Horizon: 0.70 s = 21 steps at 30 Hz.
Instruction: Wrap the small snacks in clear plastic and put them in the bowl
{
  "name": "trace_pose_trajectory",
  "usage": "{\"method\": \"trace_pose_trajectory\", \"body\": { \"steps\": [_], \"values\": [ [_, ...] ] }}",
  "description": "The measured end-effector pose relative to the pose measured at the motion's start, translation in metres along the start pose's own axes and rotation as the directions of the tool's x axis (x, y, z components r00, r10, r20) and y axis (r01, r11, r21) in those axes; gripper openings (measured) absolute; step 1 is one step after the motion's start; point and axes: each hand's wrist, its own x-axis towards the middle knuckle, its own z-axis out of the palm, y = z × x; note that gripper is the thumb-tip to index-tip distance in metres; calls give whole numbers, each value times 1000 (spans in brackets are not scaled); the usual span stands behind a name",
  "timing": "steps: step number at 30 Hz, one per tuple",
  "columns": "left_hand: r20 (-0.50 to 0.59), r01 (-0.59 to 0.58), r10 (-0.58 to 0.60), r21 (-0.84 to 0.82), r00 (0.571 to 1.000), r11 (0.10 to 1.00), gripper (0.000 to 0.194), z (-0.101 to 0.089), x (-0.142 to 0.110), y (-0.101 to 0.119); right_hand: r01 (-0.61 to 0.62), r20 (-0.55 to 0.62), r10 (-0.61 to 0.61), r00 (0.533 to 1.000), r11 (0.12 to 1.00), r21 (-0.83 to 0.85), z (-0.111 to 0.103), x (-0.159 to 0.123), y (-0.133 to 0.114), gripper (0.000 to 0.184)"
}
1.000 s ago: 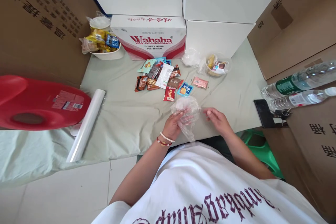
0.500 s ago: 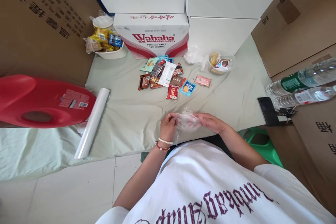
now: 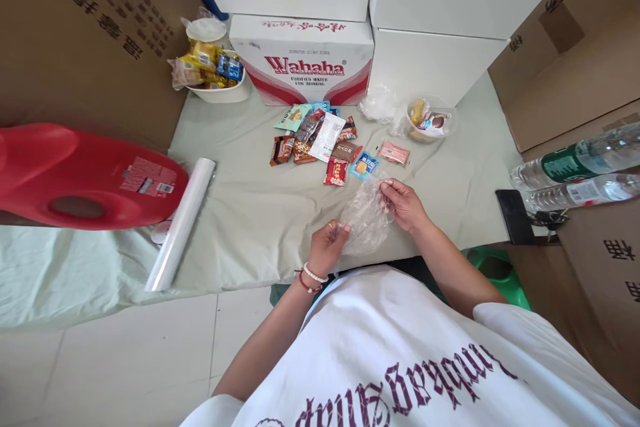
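A crinkled piece of thin clear plastic film (image 3: 369,220) is spread between my two hands above the table's front part. My left hand (image 3: 327,243) pinches its lower left edge between thumb and fingers. At the upper right edge, my right hand (image 3: 401,203) grips it, thumb on top. Just beyond lie a red snack packet (image 3: 336,172), a blue snack packet (image 3: 365,165) and a pink packet (image 3: 395,153). Behind these is a loose pile of wrapped snacks, with a white packet (image 3: 327,136) on top.
A clear bowl (image 3: 429,119) of snacks stands beside crumpled clear plastic (image 3: 379,104). At left are a filled white tub (image 3: 220,90), a red jug (image 3: 95,173) and a white roll (image 3: 181,223). Plastic bottles (image 3: 580,160) and a black phone (image 3: 515,215) lie at right.
The plastic film, bunched up before, is now stretched wider. My right hand has moved up and turned to pinch its far edge. The view has shifted slightly.
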Motion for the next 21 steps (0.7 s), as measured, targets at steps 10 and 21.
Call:
{"method": "trace_pose_trajectory", "body": {
  "steps": [10,21],
  "values": [
    [-302,-326,519,509,799,797,29,-15,-4,10,-71,-228,100,968,989,134,-10,1,15,42],
    [378,-629,529,636,759,448,27,25,10,-13,-53,-355,100,930,989,140,-27,-5,22,32]
  ]
}}
